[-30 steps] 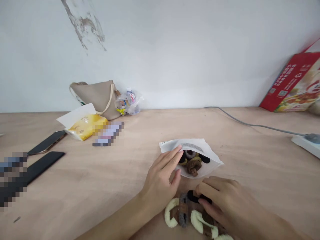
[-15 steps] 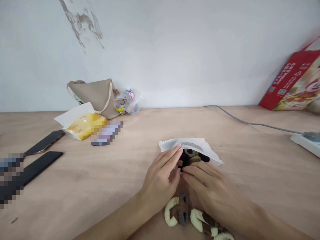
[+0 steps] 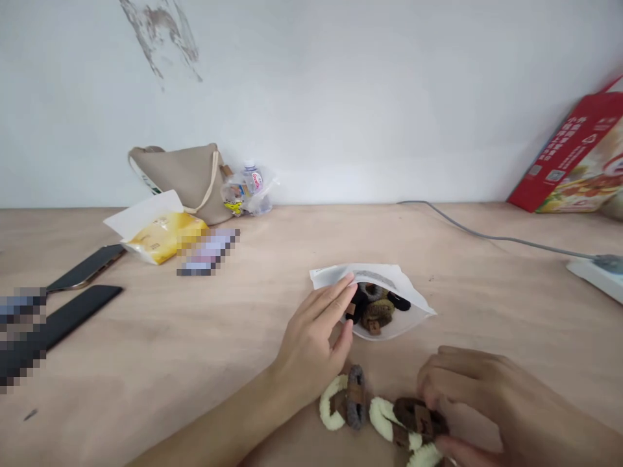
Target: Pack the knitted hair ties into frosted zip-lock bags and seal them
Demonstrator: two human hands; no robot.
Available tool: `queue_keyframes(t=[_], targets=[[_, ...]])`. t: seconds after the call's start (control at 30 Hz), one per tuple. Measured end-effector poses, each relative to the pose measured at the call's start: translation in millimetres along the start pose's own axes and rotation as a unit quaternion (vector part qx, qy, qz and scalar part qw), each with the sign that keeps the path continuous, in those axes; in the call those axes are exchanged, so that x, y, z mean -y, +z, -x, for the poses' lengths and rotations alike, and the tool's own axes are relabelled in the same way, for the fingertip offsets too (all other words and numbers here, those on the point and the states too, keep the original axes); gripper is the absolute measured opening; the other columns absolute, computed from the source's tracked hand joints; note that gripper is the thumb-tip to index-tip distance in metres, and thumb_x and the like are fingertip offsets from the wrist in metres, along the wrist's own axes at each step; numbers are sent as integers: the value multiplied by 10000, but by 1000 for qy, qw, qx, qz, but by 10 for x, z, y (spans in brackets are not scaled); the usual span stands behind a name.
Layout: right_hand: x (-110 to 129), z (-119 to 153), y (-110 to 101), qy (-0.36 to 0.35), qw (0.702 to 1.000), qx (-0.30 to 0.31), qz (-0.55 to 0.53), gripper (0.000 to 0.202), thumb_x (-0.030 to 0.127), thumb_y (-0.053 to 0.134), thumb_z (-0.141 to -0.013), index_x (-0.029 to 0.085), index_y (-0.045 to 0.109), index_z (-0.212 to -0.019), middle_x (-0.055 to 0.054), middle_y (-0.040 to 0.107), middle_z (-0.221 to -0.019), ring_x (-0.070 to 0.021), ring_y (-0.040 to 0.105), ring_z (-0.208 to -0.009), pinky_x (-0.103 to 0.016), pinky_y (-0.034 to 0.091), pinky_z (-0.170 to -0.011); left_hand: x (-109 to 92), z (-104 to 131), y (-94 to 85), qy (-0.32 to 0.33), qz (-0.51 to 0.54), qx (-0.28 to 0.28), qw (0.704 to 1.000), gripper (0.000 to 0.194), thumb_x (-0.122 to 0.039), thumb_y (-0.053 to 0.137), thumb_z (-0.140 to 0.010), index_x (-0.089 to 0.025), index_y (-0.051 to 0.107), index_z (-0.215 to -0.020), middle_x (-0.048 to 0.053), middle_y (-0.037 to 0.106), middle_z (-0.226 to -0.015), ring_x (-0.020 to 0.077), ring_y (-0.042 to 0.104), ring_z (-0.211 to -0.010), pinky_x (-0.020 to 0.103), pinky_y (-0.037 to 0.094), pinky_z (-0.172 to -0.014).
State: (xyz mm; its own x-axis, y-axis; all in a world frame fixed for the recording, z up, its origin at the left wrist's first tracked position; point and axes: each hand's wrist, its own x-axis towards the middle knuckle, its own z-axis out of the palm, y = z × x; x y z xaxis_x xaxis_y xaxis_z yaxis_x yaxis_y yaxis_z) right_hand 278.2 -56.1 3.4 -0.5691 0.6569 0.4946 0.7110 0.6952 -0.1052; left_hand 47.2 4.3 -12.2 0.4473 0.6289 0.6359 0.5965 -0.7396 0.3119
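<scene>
A white pouch [image 3: 409, 319] lies with its mouth open, showing black, grey, olive and brown fuzzy rings [image 3: 378, 314] inside. My left hand [image 3: 316, 327] grips the pouch's left edge, fingers on top and thumb below. Nearer to me, a cream ring [image 3: 331, 415] lies beside a grey ring [image 3: 357, 397] with a brown tag. To their right is a cluster of cream rings [image 3: 382, 418] and a dark brown ring [image 3: 409, 412]. My right hand [image 3: 467, 395] is at the right side of this cluster, fingers curled and thumb low; whether it grips a ring is unclear.
At the back left are a beige bag [image 3: 180, 178], a bottle in clear plastic [image 3: 253, 185] and a yellow tissue pack [image 3: 168, 237]. Phones [image 3: 87, 267] lie at left. A grey cable [image 3: 487, 235] runs to a white power strip [image 3: 596, 279]; a red box [image 3: 564, 155] stands behind.
My right hand has left the pouch mouth and moved right and toward me, to the ring cluster. The rings inside the pouch show more fully. My left hand stays on the pouch.
</scene>
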Motion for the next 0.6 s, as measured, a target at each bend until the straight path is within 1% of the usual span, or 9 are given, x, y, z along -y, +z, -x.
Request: queue_keyframes(t=[0.07, 0.13, 0.27, 0.33, 0.43, 0.5, 0.53, 0.6], targets=[[-3, -32, 43, -6, 997, 59, -55, 170, 148, 517, -779, 250, 467, -653, 44, 565, -586, -99, 536, -475, -210, 415, -405, -4, -4, -4, 0, -2, -2, 1000, 447, -89, 483, -846, -139, 497, -1290, 126, 549, -1330, 211, 526, -1207, 374, 470, -1004], [-5, -75, 83, 5, 992, 90, -86, 205, 77, 494, -769, 239, 443, -654, 48, 561, -593, -96, 527, -473, -225, 383, -415, -7, -11, -9, 0, -3, 0, 1000, 464, -87, 483, -845, -156, 484, -1304, 113, 541, -1341, 211, 529, -1206, 376, 473, -1003], [27, -97, 146, 9, 988, 112, -105, 153, 87, 540, -725, 237, 512, -729, 46, 612, -666, -119, 577, -539, -243, 394, -476, -4, -20, -19, -8, 1, 7, 1000, 482, -98, 484, -845, -186, 475, -1319, 96, 537, -1347, 219, 532, -1204, 383, 479, -997], [42, -86, 174, 9, 988, 117, -99, 162, 79, 527, -712, 239, 509, -730, 50, 610, -667, -123, 576, -541, -247, 384, -482, 0, -21, -19, -10, 1, 8, 1000, 477, -101, 485, -845, -181, 479, -1316, 97, 538, -1347, 218, 531, -1206, 378, 477, -999], [20, -108, 203, -5, 995, 86, -54, 186, 64, 465, -772, 234, 472, -696, 51, 561, -617, -115, 533, -490, -252, 344, -454, 1, -18, -19, -9, 2, 5, 1000, 479, -101, 484, -845, -182, 479, -1317, 96, 535, -1350, 218, 532, -1206, 376, 477, -1000], [-19, -169, 225, -9, 999, 31, -15, 217, 75, 421, -839, 225, 472, -690, 36, 539, -613, -117, 517, -487, -252, 355, -458, -2, -17, -21, -9, 5, 4, 1000, 484, -103, 484, -847, -197, 476, -1322, 91, 537, -1349, 222, 536, -1203, 382, 480, -996], [-39, -210, 246, -6, 1000, 5, 11, 224, 71, 399, -855, 216, 498, -717, 17, 563, -651, -126, 538, -523, -252, 387, -481, -5, -17, -23, -9, 6, 4, 1000, 486, -102, 484, -847, -200, 475, -1323, 91, 537, -1349, 224, 536, -1203, 385, 482, -994], [-64, -296, 316, -9, 998, -29, 61, 249, 31, 371, -840, 175, 572, -866, -56, 645, -832, -167, 611, -679, -276, 469, -573, -10, -16, -24, -8, 5, 5, 1000, 489, -94, 484, -845, -195, 473, -1323, 94, 534, -1351, 223, 530, -1208, 385, 483, -993]])
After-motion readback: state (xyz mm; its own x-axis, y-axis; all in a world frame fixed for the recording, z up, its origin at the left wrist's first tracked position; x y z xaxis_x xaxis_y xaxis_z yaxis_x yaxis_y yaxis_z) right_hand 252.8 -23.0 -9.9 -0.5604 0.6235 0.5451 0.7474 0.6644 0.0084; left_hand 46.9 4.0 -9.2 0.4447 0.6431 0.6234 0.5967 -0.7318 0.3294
